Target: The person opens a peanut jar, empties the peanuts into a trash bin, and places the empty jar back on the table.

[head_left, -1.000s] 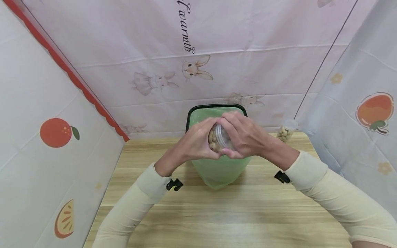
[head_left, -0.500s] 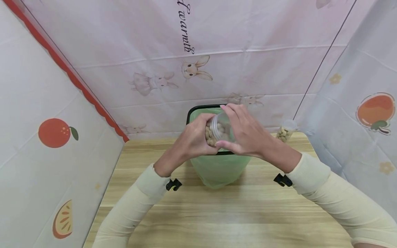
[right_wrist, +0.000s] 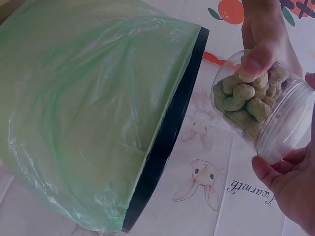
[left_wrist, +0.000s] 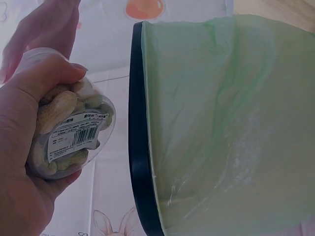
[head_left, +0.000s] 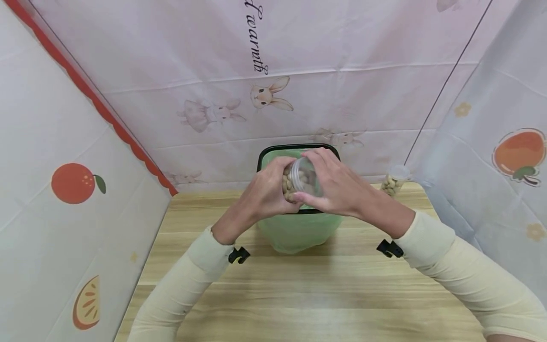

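Above the bin, my left hand (head_left: 269,190) grips a clear plastic jar (right_wrist: 243,101) of unshelled peanuts, tilted with its top to the right. In the left wrist view a printed barcode label (left_wrist: 76,135) faces out from the jar's base. My right hand (head_left: 344,190) holds the clear screw lid (head_left: 306,176), thumb on the near side and fingers round the far side. The lid sits on the jar's mouth. Below both hands stands a black-rimmed bin (head_left: 261,161) lined with a green plastic bag (head_left: 299,232).
A second lidded jar of peanuts (head_left: 392,181) stands at the table's back right corner. Printed cloth walls (head_left: 205,61) rise behind and at both sides. The wooden table (head_left: 290,289) extends toward me in front of the bin.
My right hand first covers the lid, then loosens and spreads its fingers, and now closes round the lid again. The left hand and jar shift only slightly.
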`<state>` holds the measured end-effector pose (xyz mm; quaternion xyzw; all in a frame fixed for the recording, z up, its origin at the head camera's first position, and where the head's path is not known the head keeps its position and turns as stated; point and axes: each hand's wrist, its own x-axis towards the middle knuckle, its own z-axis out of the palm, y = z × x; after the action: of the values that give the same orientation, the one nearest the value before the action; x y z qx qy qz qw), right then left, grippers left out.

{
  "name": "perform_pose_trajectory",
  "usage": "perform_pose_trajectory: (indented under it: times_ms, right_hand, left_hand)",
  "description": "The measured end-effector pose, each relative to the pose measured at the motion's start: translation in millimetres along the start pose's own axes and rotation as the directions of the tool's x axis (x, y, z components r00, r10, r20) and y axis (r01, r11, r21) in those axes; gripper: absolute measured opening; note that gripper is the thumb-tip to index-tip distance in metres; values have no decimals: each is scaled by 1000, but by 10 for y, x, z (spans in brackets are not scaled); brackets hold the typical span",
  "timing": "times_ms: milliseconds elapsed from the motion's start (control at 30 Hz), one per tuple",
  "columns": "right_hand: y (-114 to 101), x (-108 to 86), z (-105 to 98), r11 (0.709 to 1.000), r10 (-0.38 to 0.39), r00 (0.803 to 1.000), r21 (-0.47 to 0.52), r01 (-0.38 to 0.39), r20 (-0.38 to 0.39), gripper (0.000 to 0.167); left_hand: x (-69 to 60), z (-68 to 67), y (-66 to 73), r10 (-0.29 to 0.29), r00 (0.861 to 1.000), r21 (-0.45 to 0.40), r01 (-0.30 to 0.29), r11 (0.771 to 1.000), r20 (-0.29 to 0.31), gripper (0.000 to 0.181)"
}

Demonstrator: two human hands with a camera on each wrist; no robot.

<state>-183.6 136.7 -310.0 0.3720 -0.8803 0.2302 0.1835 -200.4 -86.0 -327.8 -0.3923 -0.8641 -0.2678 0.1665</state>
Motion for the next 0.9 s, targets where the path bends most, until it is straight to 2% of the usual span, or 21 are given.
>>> perform_pose_trajectory:
  times_ms: [133,267,467,633,767,833,900]
  right_hand:
    - [-4,0,-50,1000,-18,998,2,18,60,83]
    - [13,-2,-88,996,-87,992,6,87,94,85]
    - [28,6,-109,977,-213,973,22,212,83,84]
    - [43,12,-107,965,-263,963,31,261,63,84]
    - [32,11,-105,974,-225,972,40,223,66,95]
    - [5,8,-106,987,-157,984,45,154,79,105]
    - [-41,9,-113,998,-51,994,53,46,102,111]
  left_hand:
    - [-3,-14,0,-1,1000,-5,1,1000,15,83]
    - [-9,-25,-1,-9,999,-12,9,1000,36,84]
    - [-29,-34,-17,-17,998,-20,18,1000,53,91]
    - [-39,-33,-37,-6,998,-27,8,1000,59,93]
    - [-44,-35,-48,2,999,-19,-1,1000,48,92]
    - [-45,-37,-53,3,999,-7,-3,1000,35,92]
    - [-43,-40,-55,5,1000,9,-6,1000,23,93]
